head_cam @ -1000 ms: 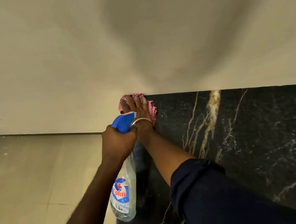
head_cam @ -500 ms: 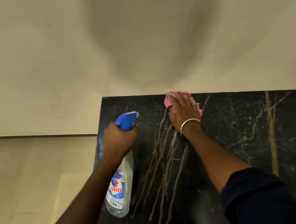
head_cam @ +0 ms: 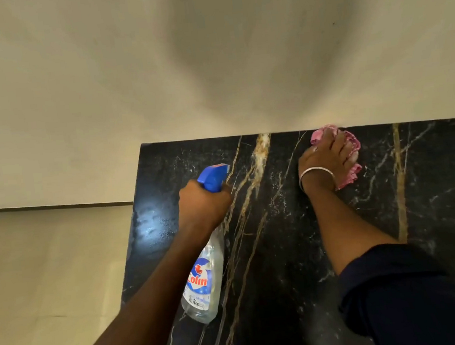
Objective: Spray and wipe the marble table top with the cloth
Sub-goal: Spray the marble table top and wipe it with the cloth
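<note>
Right hand (head_cam: 324,159) presses the pink cloth (head_cam: 349,142) along the bench's (head_cam: 299,249) far edge while left hand (head_cam: 204,203) grips the spray bottle (head_cam: 204,281), most marble seemingly unwiped.

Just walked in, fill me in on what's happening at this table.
A person is cleaning the black marble table top. The right hand presses a pink cloth flat on the marble along the far edge by the wall. The left hand has its grip around a clear spray bottle with a blue nozzle, held over the table's left part, pointing away toward the wall.
</note>
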A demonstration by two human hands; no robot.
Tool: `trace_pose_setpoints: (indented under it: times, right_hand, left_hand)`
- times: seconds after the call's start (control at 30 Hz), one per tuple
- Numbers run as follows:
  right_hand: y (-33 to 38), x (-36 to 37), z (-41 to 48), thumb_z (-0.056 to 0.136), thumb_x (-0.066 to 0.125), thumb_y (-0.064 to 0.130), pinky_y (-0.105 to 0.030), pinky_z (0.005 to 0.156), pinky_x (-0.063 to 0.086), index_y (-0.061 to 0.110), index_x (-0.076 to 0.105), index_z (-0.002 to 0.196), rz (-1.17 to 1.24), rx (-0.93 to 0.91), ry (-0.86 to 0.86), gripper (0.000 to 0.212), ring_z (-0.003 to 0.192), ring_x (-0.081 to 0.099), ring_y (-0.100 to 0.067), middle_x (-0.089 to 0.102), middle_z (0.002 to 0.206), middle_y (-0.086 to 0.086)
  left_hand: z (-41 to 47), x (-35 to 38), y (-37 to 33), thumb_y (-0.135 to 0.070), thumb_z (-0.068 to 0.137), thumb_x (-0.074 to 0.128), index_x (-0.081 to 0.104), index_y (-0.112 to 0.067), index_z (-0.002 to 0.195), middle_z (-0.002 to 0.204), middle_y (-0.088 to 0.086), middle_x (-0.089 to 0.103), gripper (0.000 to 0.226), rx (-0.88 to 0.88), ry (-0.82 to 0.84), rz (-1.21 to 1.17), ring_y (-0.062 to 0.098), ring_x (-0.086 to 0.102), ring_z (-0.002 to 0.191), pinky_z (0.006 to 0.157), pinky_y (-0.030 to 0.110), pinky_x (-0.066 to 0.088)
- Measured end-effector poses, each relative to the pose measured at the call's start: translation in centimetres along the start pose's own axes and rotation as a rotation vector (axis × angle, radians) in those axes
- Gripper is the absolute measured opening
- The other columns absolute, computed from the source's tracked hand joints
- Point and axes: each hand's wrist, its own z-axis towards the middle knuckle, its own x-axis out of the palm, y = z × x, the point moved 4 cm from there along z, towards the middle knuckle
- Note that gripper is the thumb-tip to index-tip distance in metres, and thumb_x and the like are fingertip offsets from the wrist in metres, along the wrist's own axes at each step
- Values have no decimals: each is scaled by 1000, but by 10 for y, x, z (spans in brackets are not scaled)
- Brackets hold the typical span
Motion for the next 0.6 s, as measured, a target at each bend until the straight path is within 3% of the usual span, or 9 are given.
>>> trace_pose_setpoints:
  times: [0.1, 0.3, 0.43, 0.53, 0.6]
  right_hand:
    - [23, 7, -8, 87, 48, 29, -59, 116, 13, 13, 32, 147, 23, 61, 22, 64, 140, 27, -43, 30, 155, -16]
    - [106, 28, -66, 89, 48, 33, -59, 117, 10, 14, 26, 151, 10, -125, 139, 68, 144, 21, -43, 23, 159, -16]
    - [194, 52, -131, 89, 50, 34, -57, 118, 7, 19, 22, 153, 0, -475, 287, 72, 146, 18, -39, 21, 161, -11]
    - [266, 72, -169, 92, 48, 33, -53, 120, 7, 22, 21, 154, -36, -905, 383, 69, 147, 14, -35, 19, 161, -6]
    - [298, 81, -178, 94, 46, 33, -53, 120, 8, 24, 18, 154, -74, -1025, 402, 67, 147, 13, -35, 17, 161, -5]
  left_hand:
    - [1, -13, 6, -24, 83, 66, 55, -15, 79, 61, -1, 51, 15, -20, -53, 16, 8, 49, 52, 49, 18, 39]
    - [13, -55, 40, -30, 83, 66, 55, -20, 80, 65, 5, 58, 16, -83, -116, 79, 14, 58, 58, 57, 27, 52]
    - [19, -88, 61, -23, 85, 66, 55, -15, 89, 64, -1, 53, 14, -85, -150, 53, 9, 52, 55, 53, 16, 39]
    - [23, -116, 80, -24, 84, 67, 55, -13, 90, 65, -1, 52, 17, -77, -190, 54, 10, 51, 56, 54, 15, 38]
    - [25, -135, 96, -23, 85, 67, 55, -15, 87, 64, -1, 52, 15, -74, -189, 38, 10, 51, 57, 55, 16, 40]
